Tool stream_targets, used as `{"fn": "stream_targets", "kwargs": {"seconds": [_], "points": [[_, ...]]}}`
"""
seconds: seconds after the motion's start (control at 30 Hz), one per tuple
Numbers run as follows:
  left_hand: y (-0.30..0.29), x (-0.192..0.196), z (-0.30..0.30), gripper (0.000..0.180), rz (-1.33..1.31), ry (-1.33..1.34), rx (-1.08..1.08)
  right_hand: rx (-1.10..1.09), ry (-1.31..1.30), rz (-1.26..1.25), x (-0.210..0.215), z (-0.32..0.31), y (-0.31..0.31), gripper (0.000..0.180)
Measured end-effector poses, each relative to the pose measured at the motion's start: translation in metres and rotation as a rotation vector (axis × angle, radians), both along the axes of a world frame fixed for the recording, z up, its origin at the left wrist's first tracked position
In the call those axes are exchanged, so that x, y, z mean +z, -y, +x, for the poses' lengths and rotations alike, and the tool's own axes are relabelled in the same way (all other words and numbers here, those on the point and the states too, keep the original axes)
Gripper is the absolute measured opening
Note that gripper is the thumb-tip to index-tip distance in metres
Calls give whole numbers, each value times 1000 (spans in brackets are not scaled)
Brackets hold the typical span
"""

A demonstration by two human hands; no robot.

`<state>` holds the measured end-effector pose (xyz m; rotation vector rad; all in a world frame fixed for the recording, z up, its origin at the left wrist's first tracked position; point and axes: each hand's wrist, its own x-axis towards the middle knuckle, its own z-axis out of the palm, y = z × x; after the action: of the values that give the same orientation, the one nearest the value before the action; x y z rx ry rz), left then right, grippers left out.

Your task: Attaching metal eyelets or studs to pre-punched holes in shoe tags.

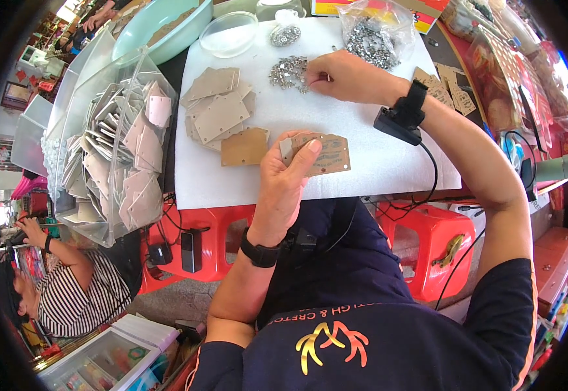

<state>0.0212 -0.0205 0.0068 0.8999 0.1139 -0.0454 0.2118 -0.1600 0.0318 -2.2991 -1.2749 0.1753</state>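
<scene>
My left hand (289, 171) holds a brown cardboard tag (326, 154) over the near edge of a white foam pad (375, 140), thumb pressed on the tag's face. My right hand (344, 75) reaches to the far side of the pad and pinches at a loose pile of small silver metal pieces (286, 72). A black device is strapped to my right wrist with a cable running down. A stack of blank brown and grey tags (220, 112) lies on the pad left of my left hand, with one brown tag (245, 147) nearest.
A clear plastic bag of silver pieces (374, 40) and a clear round dish (229, 34) sit at the pad's far edge. A clear bin of grey tags (118, 153) stands left. Red plastic stools (438, 242) are under the pad. A person in a striped shirt (75, 293) sits lower left.
</scene>
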Motion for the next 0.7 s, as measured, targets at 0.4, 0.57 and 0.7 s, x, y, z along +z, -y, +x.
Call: {"fn": "stream_targets", "kwargs": {"seconds": [0.4,0.57,0.7], "points": [[-1,0,0,16,-1,16,-15,-112,-701,95,31,-18,31,24],[-1,-1,0,16,11,4,-15,-154,-657,67,24,-17,32,24],[0,3,-1,18,30,-7,0,-214,-542,-12,25,-21,33,20]]}}
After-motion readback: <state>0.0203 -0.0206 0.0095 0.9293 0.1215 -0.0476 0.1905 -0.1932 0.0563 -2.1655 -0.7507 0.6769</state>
